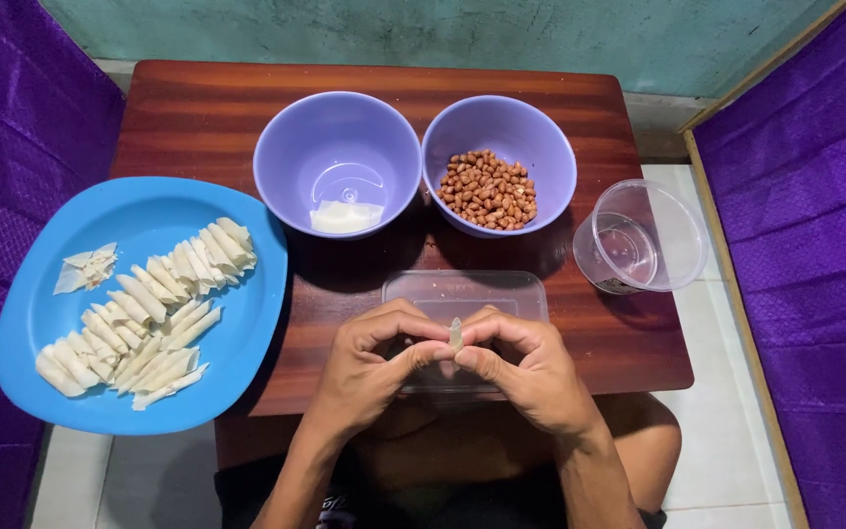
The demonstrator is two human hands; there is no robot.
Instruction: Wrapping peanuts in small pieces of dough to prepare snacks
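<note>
Over the clear rectangular container (464, 294), head view: left hand (369, 367) and right hand (526, 367) meet, each grip pinched narrow on one small pale wrapper piece (455, 335), held upright between the fingertips. Behind the container: two lilac bowls, one (337, 157) with a little white paste, one (498, 162) with peanuts. Right of it: one clear round cup (643, 235). Left: one blue plate (139, 304) of many folded white wrappers, too many to count. Surface: dark wooden table (198, 108); purple fabric on both sides, greenish wall behind.

Two purple bowls (337, 147) (498, 127) are sitting on the tabletop (198, 108), with one blue plate (139, 220), one clear cup (640, 238) and one clear lid (465, 291).
</note>
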